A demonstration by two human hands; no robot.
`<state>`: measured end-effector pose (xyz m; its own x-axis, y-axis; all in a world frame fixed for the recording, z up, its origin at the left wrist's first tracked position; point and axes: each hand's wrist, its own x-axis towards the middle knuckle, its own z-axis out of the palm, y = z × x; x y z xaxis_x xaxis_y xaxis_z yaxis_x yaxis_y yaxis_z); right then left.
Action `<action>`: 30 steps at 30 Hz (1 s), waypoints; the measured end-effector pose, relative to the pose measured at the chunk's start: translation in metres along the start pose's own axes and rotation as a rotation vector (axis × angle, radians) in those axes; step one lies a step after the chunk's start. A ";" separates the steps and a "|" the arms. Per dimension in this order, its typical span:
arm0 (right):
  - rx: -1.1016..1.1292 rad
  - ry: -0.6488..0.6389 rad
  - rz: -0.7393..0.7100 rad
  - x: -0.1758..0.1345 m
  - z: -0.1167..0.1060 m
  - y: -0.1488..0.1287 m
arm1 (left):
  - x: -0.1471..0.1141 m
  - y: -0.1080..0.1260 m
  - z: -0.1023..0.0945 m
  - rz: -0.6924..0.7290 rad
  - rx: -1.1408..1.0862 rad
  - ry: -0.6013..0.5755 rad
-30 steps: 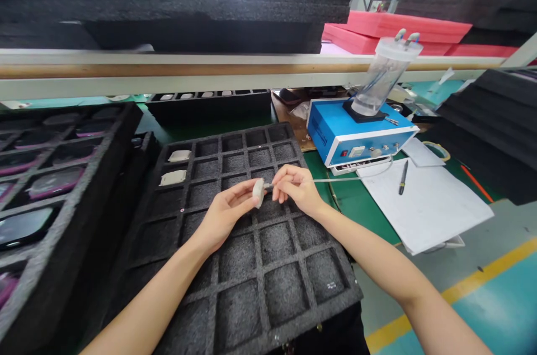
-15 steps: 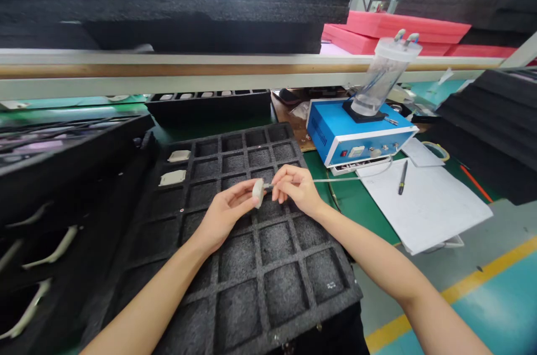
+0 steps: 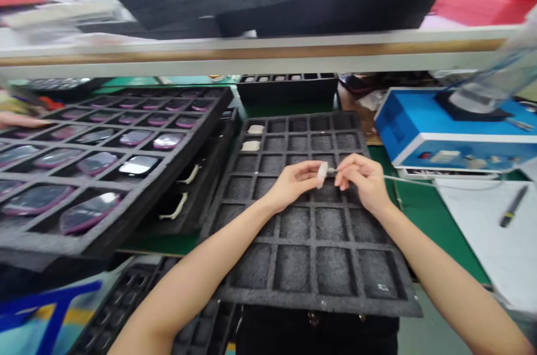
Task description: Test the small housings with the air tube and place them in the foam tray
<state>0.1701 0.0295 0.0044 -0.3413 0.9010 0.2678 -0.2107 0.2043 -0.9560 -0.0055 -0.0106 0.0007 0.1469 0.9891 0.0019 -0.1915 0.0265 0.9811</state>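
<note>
My left hand (image 3: 289, 183) pinches a small off-white plastic frame piece (image 3: 323, 170) on edge between thumb and fingers. My right hand (image 3: 364, 180) is closed on a thin tool with a metallic tip (image 3: 331, 170), whose end meets the piece or lies right beside it; exact contact is too small to tell. From behind the right fingers a pale tube (image 3: 423, 181) runs right towards a blue box (image 3: 465, 137). Both hands are above a black foam tray (image 3: 335, 303) with square pockets. Two similar off-white pieces (image 3: 255, 129) lie in its far-left pockets.
On the left, a raised foam tray (image 3: 138, 198) holds several purple-rimmed glossy pieces, with another person's hand (image 3: 23, 120) at its far edge. A clear cylinder (image 3: 482, 89) stands on the blue box. Paper (image 3: 465, 221) and a pen (image 3: 514, 207) lie right. A shelf (image 3: 251, 64) crosses behind.
The view has turned left, so everything appears further right, and the raised tray and the other person's hand have come into sight. Both hands keep their holds above the foam tray.
</note>
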 end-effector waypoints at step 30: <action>-0.037 -0.016 -0.025 -0.002 -0.001 0.000 | -0.004 0.006 0.003 -0.007 -0.019 -0.004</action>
<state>0.1711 0.0284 0.0035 -0.3512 0.8892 0.2933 -0.1857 0.2409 -0.9526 -0.0045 -0.0148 0.0073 0.1518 0.9884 -0.0046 -0.2088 0.0366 0.9773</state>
